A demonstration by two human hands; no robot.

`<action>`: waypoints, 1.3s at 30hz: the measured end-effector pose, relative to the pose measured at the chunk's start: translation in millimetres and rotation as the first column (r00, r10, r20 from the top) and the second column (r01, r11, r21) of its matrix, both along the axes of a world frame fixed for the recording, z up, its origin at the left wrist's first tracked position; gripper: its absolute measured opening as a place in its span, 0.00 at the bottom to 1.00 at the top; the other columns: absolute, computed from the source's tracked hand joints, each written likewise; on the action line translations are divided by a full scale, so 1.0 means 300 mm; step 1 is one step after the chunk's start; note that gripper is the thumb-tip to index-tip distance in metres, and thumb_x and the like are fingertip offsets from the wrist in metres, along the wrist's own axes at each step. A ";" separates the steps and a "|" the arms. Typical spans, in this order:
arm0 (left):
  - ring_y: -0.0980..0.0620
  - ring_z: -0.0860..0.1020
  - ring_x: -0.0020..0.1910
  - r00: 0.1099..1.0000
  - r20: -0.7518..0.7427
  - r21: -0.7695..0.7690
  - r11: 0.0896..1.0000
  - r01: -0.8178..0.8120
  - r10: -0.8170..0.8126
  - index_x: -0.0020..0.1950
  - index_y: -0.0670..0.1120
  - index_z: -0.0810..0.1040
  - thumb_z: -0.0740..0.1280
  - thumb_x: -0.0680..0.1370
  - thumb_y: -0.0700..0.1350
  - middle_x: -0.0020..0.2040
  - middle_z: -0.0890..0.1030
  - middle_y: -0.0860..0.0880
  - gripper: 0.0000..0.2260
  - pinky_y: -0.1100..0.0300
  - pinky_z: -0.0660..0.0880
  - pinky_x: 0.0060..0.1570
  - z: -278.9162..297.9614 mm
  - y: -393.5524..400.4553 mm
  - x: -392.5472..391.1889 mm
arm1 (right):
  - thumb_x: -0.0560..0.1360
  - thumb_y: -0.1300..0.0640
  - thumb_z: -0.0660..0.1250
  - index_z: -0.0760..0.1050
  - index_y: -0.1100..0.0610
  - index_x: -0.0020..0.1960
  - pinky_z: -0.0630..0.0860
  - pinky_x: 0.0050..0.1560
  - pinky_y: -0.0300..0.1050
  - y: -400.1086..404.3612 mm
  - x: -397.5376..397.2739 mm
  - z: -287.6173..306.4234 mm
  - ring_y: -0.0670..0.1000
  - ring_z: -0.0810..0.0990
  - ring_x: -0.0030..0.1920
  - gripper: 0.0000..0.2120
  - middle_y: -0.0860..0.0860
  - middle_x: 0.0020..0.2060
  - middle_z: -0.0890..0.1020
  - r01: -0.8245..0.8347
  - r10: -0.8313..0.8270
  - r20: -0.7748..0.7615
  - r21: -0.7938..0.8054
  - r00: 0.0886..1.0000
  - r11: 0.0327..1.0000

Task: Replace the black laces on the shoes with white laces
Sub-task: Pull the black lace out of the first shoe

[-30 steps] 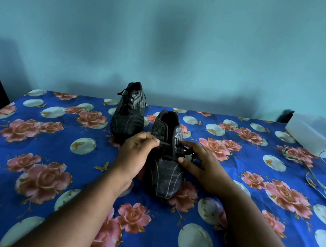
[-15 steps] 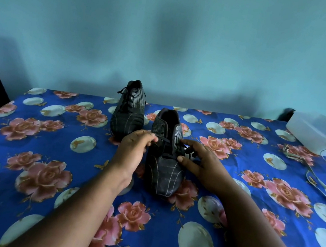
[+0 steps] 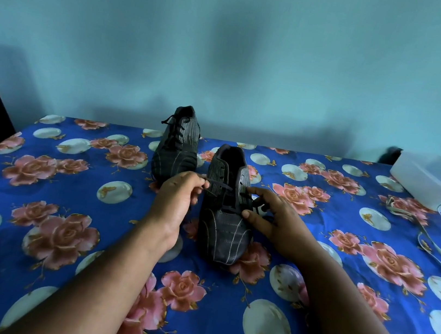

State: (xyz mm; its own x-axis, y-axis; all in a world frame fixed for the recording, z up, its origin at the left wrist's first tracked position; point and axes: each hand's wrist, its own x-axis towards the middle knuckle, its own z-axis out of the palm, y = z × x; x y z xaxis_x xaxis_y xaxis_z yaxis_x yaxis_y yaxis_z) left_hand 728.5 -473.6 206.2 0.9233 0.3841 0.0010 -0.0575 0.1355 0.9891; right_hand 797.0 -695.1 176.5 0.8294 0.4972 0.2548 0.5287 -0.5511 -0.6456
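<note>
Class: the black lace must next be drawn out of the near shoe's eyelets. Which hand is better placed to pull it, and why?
Left. The left hand already pinches the black lace, stretched across the near shoe. The right hand rests on the shoe's side, steadying it.
</note>
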 end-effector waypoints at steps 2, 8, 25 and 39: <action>0.55 0.68 0.33 0.996 -0.075 -0.052 0.997 0.048 -0.052 0.34 0.51 0.78 0.64 0.79 0.53 0.32 0.73 0.55 0.14 0.56 0.63 0.35 -0.005 0.011 0.001 | 0.68 0.20 0.58 0.69 0.36 0.70 0.78 0.58 0.57 0.001 0.001 -0.002 0.46 0.76 0.57 0.36 0.36 0.53 0.75 0.002 -0.002 0.005 0.003 1.000 1.000; 0.45 0.81 0.38 0.995 -0.044 0.573 0.814 0.100 -0.091 0.39 0.45 0.79 0.66 0.76 0.67 0.36 0.82 0.47 0.24 0.44 0.79 0.42 -0.063 0.018 0.007 | 0.68 0.21 0.59 0.69 0.36 0.70 0.78 0.58 0.57 0.000 0.007 -0.004 0.46 0.76 0.56 0.36 0.36 0.52 0.75 0.009 -0.009 0.003 0.000 1.000 1.000; 0.55 0.79 0.42 0.979 0.166 0.636 0.746 -0.196 0.116 0.54 0.52 0.82 0.68 0.79 0.55 0.45 0.80 0.55 0.09 0.56 0.75 0.40 -0.066 0.053 0.020 | 0.76 0.39 0.69 0.70 0.41 0.71 0.77 0.60 0.53 -0.001 0.023 -0.021 0.47 0.78 0.56 0.25 0.44 0.54 0.77 -0.011 0.011 0.006 0.020 1.000 1.000; 0.47 0.79 0.52 0.970 0.223 0.846 0.475 -0.241 0.096 0.47 0.50 0.82 0.68 0.78 0.51 0.49 0.80 0.53 0.06 0.45 0.74 0.52 -0.062 0.033 0.007 | 0.73 0.32 0.64 0.70 0.42 0.72 0.77 0.60 0.52 0.001 0.013 -0.010 0.46 0.78 0.56 0.30 0.45 0.55 0.78 0.002 -0.002 0.012 0.009 1.000 1.000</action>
State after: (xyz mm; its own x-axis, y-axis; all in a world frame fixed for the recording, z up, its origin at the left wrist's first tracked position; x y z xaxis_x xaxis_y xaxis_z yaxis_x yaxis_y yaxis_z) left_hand 730.7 -463.8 187.5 0.8030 0.2702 0.5313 -0.1129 -0.8062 0.5808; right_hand 800.8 -694.7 173.6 0.8275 0.4929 0.2688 0.5350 -0.5468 -0.6441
